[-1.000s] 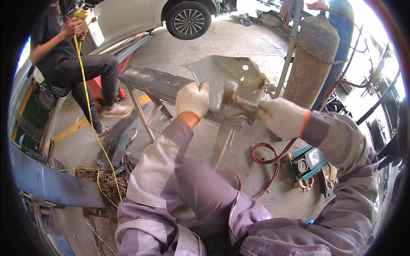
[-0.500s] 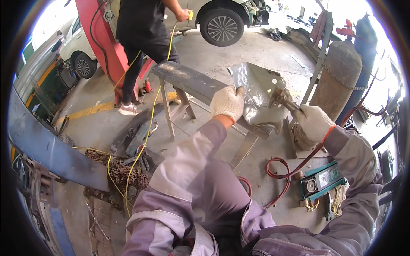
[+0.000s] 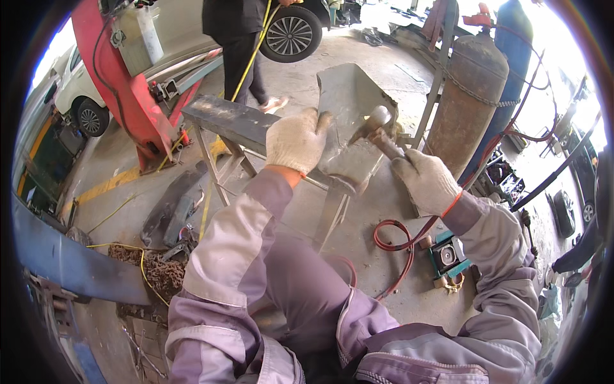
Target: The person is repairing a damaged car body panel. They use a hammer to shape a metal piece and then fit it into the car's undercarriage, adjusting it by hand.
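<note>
My left hand (image 3: 295, 142), in a white knitted glove, is closed on the left edge of a bent grey sheet-metal panel (image 3: 350, 93). The panel rests at the near end of a narrow metal bench (image 3: 233, 121) and curves upward on its far side. My gloved right hand (image 3: 427, 182) is wrapped round the handle of a hammer (image 3: 378, 121). The hammer's head is over the panel's right part; whether it touches the metal I cannot tell.
Two gas cylinders, one rusty brown (image 3: 470, 96) and one blue (image 3: 517, 29), stand chained at right. Red hose (image 3: 409, 246) coils on the floor near a green-cased device (image 3: 448, 255). A person (image 3: 236, 48) trailing a yellow line stands beyond the bench, near a red lift post (image 3: 118, 89).
My view has swung right, so the scene sits further left. The panel looks tilted differently in my left hand. The person beyond the bench has walked rightward. Both hands keep their grips.
</note>
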### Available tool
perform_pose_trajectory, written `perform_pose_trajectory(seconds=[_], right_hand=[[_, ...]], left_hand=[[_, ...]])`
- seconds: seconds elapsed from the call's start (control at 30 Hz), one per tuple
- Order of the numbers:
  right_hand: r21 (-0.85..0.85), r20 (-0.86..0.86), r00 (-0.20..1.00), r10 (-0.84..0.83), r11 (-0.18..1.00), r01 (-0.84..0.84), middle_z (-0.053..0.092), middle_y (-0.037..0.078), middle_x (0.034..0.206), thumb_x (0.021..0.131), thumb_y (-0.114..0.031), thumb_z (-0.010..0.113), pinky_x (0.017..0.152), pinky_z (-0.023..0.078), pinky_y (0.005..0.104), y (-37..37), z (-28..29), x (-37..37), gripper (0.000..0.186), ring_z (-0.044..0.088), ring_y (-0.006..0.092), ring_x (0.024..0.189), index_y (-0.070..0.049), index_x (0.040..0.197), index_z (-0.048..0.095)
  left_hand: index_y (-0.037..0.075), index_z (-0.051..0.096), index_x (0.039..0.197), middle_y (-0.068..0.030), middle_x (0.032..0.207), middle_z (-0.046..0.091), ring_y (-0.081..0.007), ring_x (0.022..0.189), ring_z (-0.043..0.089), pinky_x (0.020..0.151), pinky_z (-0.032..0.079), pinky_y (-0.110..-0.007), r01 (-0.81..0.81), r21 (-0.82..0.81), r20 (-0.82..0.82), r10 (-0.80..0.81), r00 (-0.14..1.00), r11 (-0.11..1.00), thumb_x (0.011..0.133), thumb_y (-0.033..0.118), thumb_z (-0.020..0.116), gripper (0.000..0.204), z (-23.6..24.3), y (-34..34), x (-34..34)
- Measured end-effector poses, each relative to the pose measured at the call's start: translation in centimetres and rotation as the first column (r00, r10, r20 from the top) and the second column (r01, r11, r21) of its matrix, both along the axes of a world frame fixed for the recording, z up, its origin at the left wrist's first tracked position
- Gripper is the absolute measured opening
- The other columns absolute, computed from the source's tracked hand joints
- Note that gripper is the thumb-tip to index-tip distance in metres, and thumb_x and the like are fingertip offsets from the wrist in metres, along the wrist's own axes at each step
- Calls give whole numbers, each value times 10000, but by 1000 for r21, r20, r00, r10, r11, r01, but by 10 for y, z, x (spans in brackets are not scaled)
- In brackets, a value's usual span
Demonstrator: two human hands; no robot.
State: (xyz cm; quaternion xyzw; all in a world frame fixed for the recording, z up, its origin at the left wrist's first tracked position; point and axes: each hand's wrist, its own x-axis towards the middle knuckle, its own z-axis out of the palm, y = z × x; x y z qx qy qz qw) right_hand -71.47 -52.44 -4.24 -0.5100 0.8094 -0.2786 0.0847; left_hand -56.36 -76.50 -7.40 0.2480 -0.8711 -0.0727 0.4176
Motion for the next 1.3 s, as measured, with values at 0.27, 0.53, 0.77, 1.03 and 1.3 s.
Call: perform_pose_trajectory(seconds=[0.27,0.53,0.77,1.03,1.3], right_hand=[[67,-108,992,-61,995,68,649,335,797,1059,-345,567,706,525,559,5,-39,-11,388,683,515,792,38,1038,629],[-225,201,980,9,974,37,575,232,695,1054,-244,583,614,485,456,39,-53,4,279,601,350,614,22,970,595],[-101,59,991,-118,987,123,570,262,699,1035,-235,626,616,484,467,47,-21,3,277,606,385,629,30,961,606],[-12,81,996,-26,1000,27,679,282,809,1017,-148,592,674,542,486,67,-59,11,172,707,460,786,24,1008,586],[-510,470,872,140,849,138,585,55,723,1029,-145,526,582,514,328,56,-53,31,175,600,126,650,23,1058,570]], left_hand=[[46,722,885,-222,805,713,-449,798,701,745,539,-558,-17,12,-18,17,1000,1000,1005,426,597,418,-6,-7,-9],[45,717,883,-220,748,688,-448,746,686,661,531,-536,46,-53,-39,-48,998,998,999,386,638,369,1,14,-13],[37,719,849,-235,760,688,-462,757,681,679,529,-542,-13,9,-44,14,999,1000,1004,375,632,382,0,9,-18],[36,715,808,-246,766,685,-473,747,673,678,516,-558,32,10,-42,-31,999,999,1003,389,625,412,0,21,-22],[60,731,860,-242,780,690,-468,768,677,692,520,-553,-4,90,-47,8,999,996,998,386,627,369,-1,19,-18]])
